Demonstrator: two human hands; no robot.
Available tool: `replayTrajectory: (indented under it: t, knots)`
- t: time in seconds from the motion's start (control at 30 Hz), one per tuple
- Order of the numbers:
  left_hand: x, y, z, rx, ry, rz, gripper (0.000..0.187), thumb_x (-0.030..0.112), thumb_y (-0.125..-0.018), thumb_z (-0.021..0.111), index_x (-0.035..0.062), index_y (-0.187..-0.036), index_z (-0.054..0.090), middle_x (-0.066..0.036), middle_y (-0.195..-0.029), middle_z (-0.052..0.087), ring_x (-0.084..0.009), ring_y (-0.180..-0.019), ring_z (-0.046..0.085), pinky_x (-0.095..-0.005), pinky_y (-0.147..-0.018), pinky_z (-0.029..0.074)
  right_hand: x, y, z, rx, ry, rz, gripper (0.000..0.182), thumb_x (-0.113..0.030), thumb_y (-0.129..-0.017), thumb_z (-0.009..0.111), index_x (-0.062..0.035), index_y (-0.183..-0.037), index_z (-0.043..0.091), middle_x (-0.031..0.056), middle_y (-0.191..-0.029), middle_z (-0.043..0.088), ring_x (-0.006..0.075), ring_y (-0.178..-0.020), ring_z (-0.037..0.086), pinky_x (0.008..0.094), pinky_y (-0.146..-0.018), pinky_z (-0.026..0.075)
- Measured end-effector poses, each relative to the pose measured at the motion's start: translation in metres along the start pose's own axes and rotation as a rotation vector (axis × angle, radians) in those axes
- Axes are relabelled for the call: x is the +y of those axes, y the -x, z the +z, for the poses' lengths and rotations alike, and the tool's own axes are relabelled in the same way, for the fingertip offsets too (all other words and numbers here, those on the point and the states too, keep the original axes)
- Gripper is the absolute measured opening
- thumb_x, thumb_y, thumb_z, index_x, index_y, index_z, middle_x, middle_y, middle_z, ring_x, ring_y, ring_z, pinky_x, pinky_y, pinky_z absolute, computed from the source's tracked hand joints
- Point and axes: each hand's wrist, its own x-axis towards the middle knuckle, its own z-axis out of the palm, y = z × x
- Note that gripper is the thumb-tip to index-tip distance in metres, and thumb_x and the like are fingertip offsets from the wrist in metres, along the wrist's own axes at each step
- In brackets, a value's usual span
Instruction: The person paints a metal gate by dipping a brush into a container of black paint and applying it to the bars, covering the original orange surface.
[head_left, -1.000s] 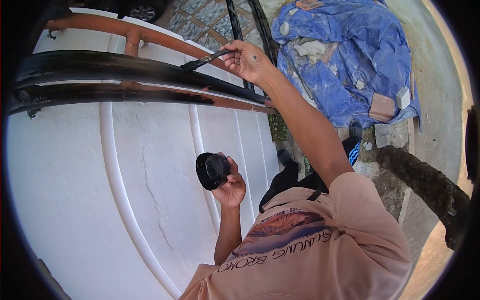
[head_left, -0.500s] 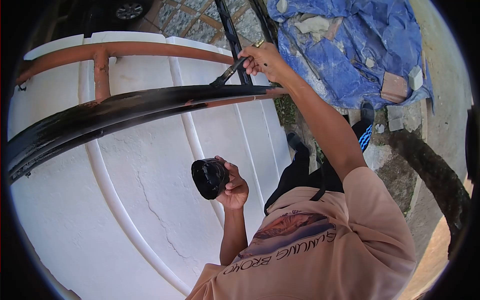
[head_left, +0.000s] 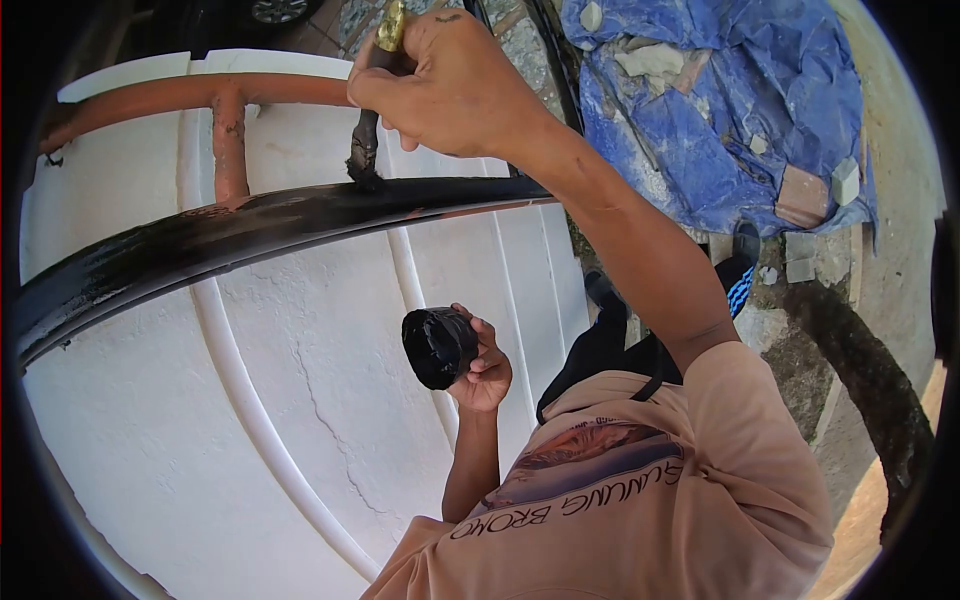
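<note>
My right hand (head_left: 455, 85) is closed around the handle of a paintbrush (head_left: 363, 150), raised high in the view. The brush points down, and its black-coated bristles touch the top of a thick pipe rail (head_left: 270, 222) covered in glossy black paint. Lower down, my left hand (head_left: 487, 375) grips a small black cup (head_left: 455, 338) from its right side. The cup is tilted so its mouth faces left, and its inside is coated black. Fingers of my right hand partly hide the brush handle.
A reddish-brown rail (head_left: 290, 90) with a short upright post (head_left: 230, 145) runs behind the black pipe. Below stands a white ribbed wall (head_left: 300, 330) with a crack. At upper right, a blue tarp (head_left: 720, 110) bears rubble and a brick (head_left: 802, 196). A car wheel (head_left: 278, 10) shows at the top.
My right hand has moved left and closer to the camera, carrying the brush leftward along the black pipe. The brush now stands more upright. The cup shifts slightly right in view.
</note>
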Motion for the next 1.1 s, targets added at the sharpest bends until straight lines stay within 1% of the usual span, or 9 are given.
replayTrajectory:
  t: [0.2,0.23,0.33,0.43,0.53,0.67,0.8,0.93,1.1]
  knots:
    - [-0.002,0.000,0.001,0.002,0.006,0.007,0.049,0.023,-0.096,0.062,0.0243,-0.143,0.050,-0.011,-0.140,0.055,-0.0273,-0.096,0.069,-0.0270,-0.077,0.062,0.015,0.009,-0.012,0.091,-0.881,0.238,0.022,-0.018,-0.085,0.066,0.0037,-0.082,0.070,0.0129,-0.065,0.066,0.0179,-0.049,0.064,0.0261,-0.042,0.050]
    - [-0.002,-0.001,0.001,-0.001,0.006,0.002,0.049,0.023,-0.096,0.062,0.0243,-0.143,0.050,-0.011,-0.140,0.055,-0.0274,-0.096,0.069,-0.0273,-0.077,0.062,0.028,0.019,-0.007,0.070,-0.909,0.326,0.024,-0.018,-0.090,0.062,0.0042,-0.094,0.070,0.0103,-0.066,0.067,0.0153,-0.049,0.064,0.0248,-0.042,0.051]
    - [-0.002,0.000,0.001,0.003,0.017,-0.004,0.049,0.024,-0.096,0.062,0.0241,-0.144,0.049,-0.011,-0.139,0.056,-0.0277,-0.095,0.069,-0.0281,-0.077,0.062,0.053,0.040,-0.005,0.059,-0.814,0.546,0.025,-0.019,-0.090,0.063,0.0054,-0.096,0.069,0.0110,-0.067,0.067,0.0147,-0.049,0.064,0.0237,-0.043,0.051]
    - [-0.003,-0.001,0.002,0.003,0.028,0.000,0.050,0.025,-0.096,0.062,0.0239,-0.144,0.049,-0.012,-0.139,0.056,-0.0282,-0.095,0.069,-0.0289,-0.075,0.062,0.053,0.030,-0.017,0.107,-0.764,0.477,0.027,-0.019,-0.089,0.064,0.0064,-0.098,0.068,0.0107,-0.067,0.067,0.0143,-0.049,0.063,0.0230,-0.042,0.050]
    - [-0.005,-0.001,0.002,0.002,0.031,0.008,0.050,0.027,-0.095,0.063,0.0239,-0.143,0.050,-0.013,-0.139,0.056,-0.0289,-0.094,0.069,-0.0291,-0.075,0.062,0.022,0.009,0.002,0.112,-0.985,0.432,0.028,-0.020,-0.089,0.064,0.0062,-0.099,0.068,0.0100,-0.068,0.066,0.0138,-0.051,0.063,0.0220,-0.041,0.048]
    - [-0.006,0.001,0.002,0.013,0.053,0.015,0.050,0.030,-0.094,0.064,0.0229,-0.142,0.052,-0.013,-0.138,0.056,-0.0299,-0.093,0.069,-0.0293,-0.076,0.062,0.016,0.015,0.015,-0.044,-0.903,0.551,0.029,-0.020,-0.090,0.064,0.0062,-0.100,0.068,0.0102,-0.068,0.066,0.0135,-0.051,0.064,0.0208,-0.040,0.046]
    - [-0.008,0.002,0.005,-0.001,0.056,0.032,0.050,0.031,-0.094,0.064,0.0221,-0.142,0.052,-0.014,-0.137,0.057,-0.0304,-0.093,0.069,-0.0295,-0.075,0.062,0.018,0.013,-0.005,0.127,-0.799,0.456,0.028,-0.020,-0.090,0.064,0.0052,-0.101,0.068,0.0103,-0.067,0.066,0.0135,-0.051,0.063,0.0209,-0.038,0.045]
    - [-0.009,0.003,0.007,-0.007,0.062,0.041,0.050,0.030,-0.094,0.064,0.0219,-0.142,0.052,-0.014,-0.138,0.057,-0.0309,-0.095,0.069,-0.0293,-0.075,0.063,-0.033,0.001,0.019,0.076,-1.056,0.407,0.024,-0.016,-0.087,0.064,0.0065,-0.092,0.070,0.0133,-0.072,0.068,0.0164,-0.049,0.062,0.0235,-0.040,0.047]
    - [-0.008,0.003,0.009,-0.043,0.058,0.032,0.054,0.030,-0.093,0.067,0.0223,-0.143,0.050,-0.014,-0.140,0.056,-0.0296,-0.096,0.069,-0.0290,-0.076,0.061,-0.017,0.017,0.009,0.134,-0.742,0.514,0.023,-0.015,-0.087,0.064,0.0068,-0.091,0.069,0.0134,-0.072,0.068,0.0159,-0.047,0.061,0.0235,-0.040,0.047]
